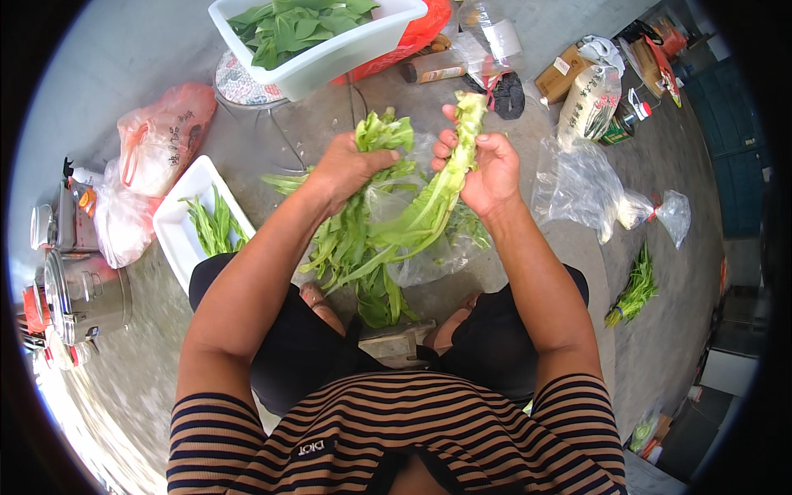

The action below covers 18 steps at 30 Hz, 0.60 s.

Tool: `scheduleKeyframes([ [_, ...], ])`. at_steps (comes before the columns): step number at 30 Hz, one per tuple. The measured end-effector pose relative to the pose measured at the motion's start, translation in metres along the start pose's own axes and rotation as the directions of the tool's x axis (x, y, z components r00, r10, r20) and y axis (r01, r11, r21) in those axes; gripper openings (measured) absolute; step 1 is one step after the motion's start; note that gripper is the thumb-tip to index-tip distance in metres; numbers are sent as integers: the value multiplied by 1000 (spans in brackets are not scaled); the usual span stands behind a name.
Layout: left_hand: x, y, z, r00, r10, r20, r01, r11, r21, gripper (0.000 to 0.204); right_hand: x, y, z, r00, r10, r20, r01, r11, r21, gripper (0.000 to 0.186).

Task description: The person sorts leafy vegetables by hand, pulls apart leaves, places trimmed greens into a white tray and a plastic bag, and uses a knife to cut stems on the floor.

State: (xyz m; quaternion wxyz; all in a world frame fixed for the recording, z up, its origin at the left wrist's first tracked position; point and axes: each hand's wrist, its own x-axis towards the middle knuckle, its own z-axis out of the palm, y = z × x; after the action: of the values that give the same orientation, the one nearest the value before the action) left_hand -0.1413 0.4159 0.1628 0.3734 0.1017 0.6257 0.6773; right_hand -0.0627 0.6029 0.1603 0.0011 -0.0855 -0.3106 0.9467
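In front of me, my right hand (492, 172) grips a pale green stem lettuce stalk (469, 124) near its thick, knobbly end. The stalk stands tilted, with its long leaves trailing down toward the left. My left hand (348, 172) is closed around a bunch of lettuce leaves (381, 132), its thumb lying across them. Below both hands, more loose leaves (379, 301) hang or lie over a clear plastic bag (425, 268) on the floor between my feet. Where the held leaves end and the lower pile begins is hard to tell.
At the left stands a white tray (171, 221) with some long leaves. A translucent tub (322, 78) of broad leaves is at the far side by a patterned stool (239, 87). Plastic bags (577, 177) and a bundle of greens (635, 289) lie right; a steel pot (87, 297) sits left.
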Motion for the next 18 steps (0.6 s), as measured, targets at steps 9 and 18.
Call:
scheduleKeyframes([
  [9, -3, 1, 13, 987, -136, 85, 146, 982, -119, 32, 4, 4, -1, 997, -40, 65, 37, 998, 41, 43],
  [18, 6, -28, 29, 973, 199, 120, -227, 925, 304, 31, 5, 12, -2, 988, -133, -75, 130, 991, -42, 42],
])
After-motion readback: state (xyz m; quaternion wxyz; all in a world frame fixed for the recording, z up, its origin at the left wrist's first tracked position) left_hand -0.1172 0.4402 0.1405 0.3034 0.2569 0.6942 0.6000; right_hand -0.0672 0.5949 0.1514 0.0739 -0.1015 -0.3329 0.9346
